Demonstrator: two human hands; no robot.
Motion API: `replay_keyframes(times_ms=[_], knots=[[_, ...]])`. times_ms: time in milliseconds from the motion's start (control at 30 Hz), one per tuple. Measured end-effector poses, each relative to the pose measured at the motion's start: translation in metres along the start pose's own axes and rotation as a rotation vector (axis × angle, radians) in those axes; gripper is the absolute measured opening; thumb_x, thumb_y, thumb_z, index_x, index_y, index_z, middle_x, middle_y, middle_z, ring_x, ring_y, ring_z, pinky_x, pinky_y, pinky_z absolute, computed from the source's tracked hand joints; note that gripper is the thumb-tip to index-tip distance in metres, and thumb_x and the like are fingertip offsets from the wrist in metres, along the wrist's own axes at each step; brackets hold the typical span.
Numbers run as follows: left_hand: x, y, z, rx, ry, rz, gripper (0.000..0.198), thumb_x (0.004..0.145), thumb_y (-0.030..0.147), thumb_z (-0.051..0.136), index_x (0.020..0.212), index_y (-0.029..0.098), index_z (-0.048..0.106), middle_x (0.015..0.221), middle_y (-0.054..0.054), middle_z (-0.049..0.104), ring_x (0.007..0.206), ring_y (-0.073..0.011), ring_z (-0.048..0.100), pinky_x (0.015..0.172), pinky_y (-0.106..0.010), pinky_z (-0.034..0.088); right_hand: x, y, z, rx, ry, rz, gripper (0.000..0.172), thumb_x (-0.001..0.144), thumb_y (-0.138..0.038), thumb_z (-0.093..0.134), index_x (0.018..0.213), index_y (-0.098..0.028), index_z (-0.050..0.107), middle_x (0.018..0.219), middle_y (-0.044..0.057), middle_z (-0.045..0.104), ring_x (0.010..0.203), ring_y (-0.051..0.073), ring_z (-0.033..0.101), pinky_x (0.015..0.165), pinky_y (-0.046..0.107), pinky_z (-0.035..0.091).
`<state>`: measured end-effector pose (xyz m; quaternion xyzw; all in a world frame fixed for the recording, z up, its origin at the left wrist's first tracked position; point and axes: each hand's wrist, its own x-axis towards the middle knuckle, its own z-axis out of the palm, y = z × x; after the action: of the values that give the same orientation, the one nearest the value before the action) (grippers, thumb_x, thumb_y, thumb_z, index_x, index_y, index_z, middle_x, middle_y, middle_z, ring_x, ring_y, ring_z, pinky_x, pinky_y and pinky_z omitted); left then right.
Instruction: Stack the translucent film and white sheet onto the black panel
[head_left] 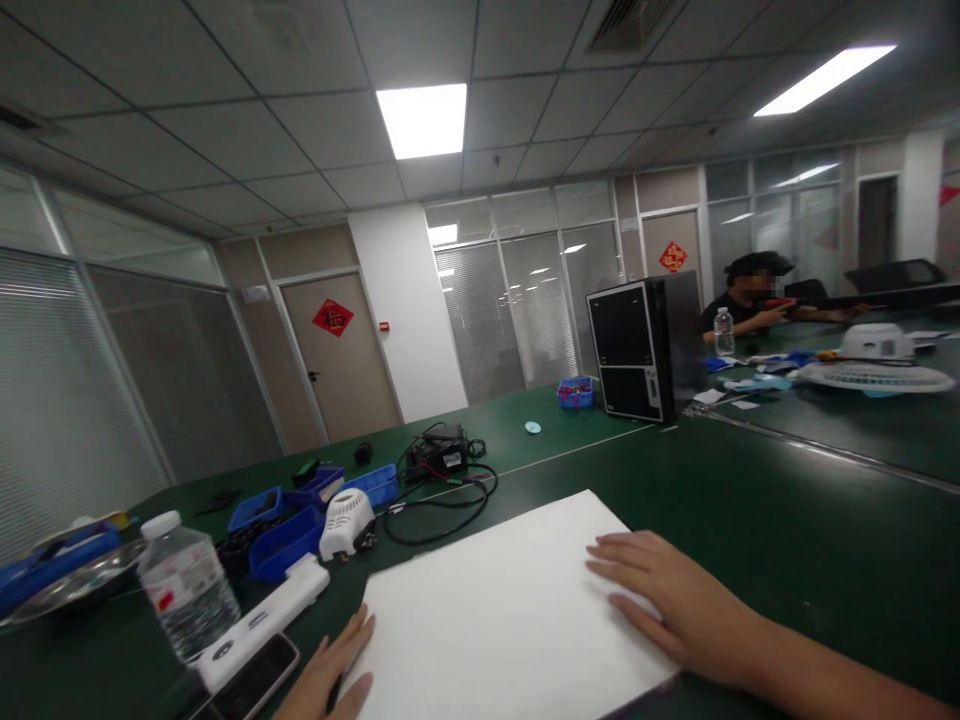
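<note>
A bottle (187, 590), blue bins (281, 555) and a computer tower (630, 345) stand on a green table (787, 520).

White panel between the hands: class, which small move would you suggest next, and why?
Perhaps ease the white panel slightly rightward: the left hand and right hand are at opposite sides of it, while a phone-like device and a water bottle sit near the left hand.

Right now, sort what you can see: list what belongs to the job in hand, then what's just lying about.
In hand:
- white panel, with the left hand at its left edge and the right hand on its right side

Apparently lying about:
- water bottle on the left
- phone
- black cable
- computer tower
</note>
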<state>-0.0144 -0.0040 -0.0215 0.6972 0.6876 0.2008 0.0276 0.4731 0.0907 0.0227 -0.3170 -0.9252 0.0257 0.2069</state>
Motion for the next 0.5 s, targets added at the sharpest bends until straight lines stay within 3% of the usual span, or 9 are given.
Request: replay_keyframes(times_ms=[67, 167, 333, 500], knots=[[-0.001, 0.005, -0.004, -0.036, -0.04, -0.016, 0.055, 0.097, 0.043, 0.035, 0.145, 0.019, 0.049, 0.156, -0.005, 0.043, 0.145, -0.0256, 0.035, 0.12, -0.048, 0.019, -0.002, 0.026, 0.01, -0.1, 0.067, 0.265, 0.056, 0.1, -0.047, 0.038, 0.142, -0.015, 0.054, 0.143, 0.015, 0.056, 0.135, 0.031, 0.048, 0.113, 0.056, 0.036], [-0.003, 0.01, -0.009, -0.1, -0.103, -0.024, 0.057, 0.1, 0.045, 0.025, 0.151, 0.021, 0.037, 0.159, -0.003, 0.036, 0.147, -0.0232, 0.029, 0.12, -0.049, 0.017, -0.004, 0.048, 0.019, -0.129, 0.033, 0.537, 0.067, 0.097, -0.054, 0.038, 0.139, -0.005, 0.056, 0.138, 0.022, 0.059, 0.129, 0.035, 0.053, 0.11, 0.055, 0.04], [-0.005, 0.01, -0.004, -0.031, -0.112, 0.031, 0.055, 0.101, 0.047, 0.025, 0.152, 0.027, 0.033, 0.162, -0.001, 0.024, 0.149, -0.0219, 0.02, 0.121, -0.05, 0.013, 0.003, 0.041, 0.016, -0.035, -0.027, 0.627, 0.061, 0.096, -0.052, 0.036, 0.137, -0.011, 0.058, 0.131, 0.017, 0.064, 0.121, 0.031, 0.06, 0.104, 0.047, 0.045], [-0.003, 0.011, 0.002, 0.136, -0.163, 0.004, 0.061, 0.099, 0.05, 0.028, 0.152, 0.021, 0.032, 0.162, -0.009, 0.014, 0.149, -0.0285, 0.015, 0.12, -0.055, 0.015, 0.039, 0.044, 0.008, -0.048, -0.082, 0.778, 0.04, 0.095, -0.043, 0.045, 0.095, -0.014, 0.071, 0.098, 0.013, 0.073, 0.093, 0.027, 0.07, 0.082, 0.04, 0.051]])
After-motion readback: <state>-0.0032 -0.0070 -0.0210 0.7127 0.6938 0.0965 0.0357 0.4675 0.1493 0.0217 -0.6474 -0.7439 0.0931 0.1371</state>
